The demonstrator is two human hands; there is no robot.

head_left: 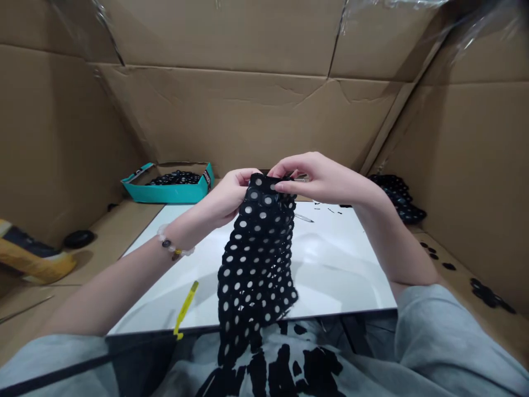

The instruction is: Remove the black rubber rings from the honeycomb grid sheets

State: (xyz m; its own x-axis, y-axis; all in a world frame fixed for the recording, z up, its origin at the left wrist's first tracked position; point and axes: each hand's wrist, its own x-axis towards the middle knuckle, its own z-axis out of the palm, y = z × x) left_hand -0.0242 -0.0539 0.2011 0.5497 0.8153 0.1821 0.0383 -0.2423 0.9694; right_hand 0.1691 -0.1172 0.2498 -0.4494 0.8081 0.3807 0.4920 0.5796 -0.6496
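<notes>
A black sheet with rows of pale round dots [256, 248] hangs from both hands over the white board [339, 264], its lower end reaching the shirt. My left hand [231, 196] pinches its top left corner, the fingertips partly behind the sheet. At the top right, my right hand [312, 176] grips the upper edge between thumb and fingers. Just behind that hand shows part of a thin metallic tool [305, 218], lying on the board.
A teal box [167, 193] holding dotted black pieces stands back left. More black pieces [399, 196] lie at the right. A yellow tool [187, 309] rests at the board's front edge. A yellow-and-black bottle [35, 253] and a black lid [79, 239] are far left. Cardboard walls surround the board.
</notes>
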